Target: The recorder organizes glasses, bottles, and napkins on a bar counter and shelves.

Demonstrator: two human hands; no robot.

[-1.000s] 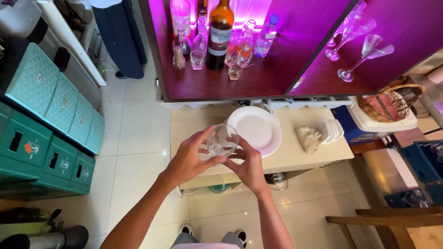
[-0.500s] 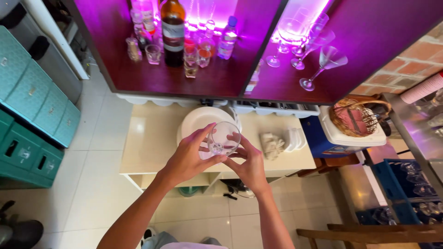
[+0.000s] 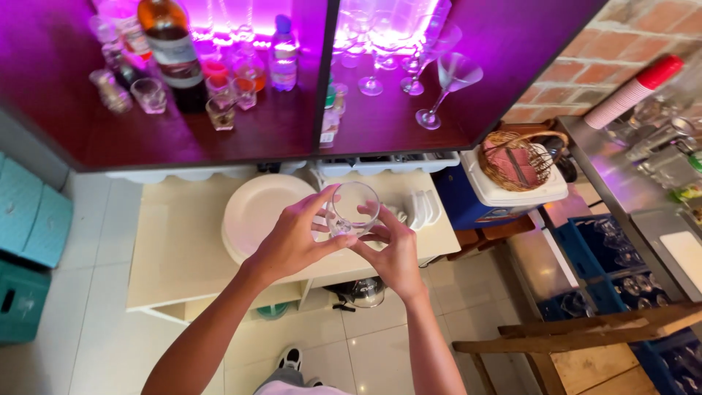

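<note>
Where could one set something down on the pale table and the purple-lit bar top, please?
The pale table is bare along its left part, between its left edge and the stack of white plates. The bar top has an open strip at the front, between the shot glasses and the martini glass. The back is crowded with bottles. Both hands, left hand and right hand, hold a clear glass.

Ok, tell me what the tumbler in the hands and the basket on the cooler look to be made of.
Tumbler: clear glass, it seems; the fingers and plate stack show through it.
Basket: woven wicker or cane, brown and matte; strands and a looped handle show.
</note>
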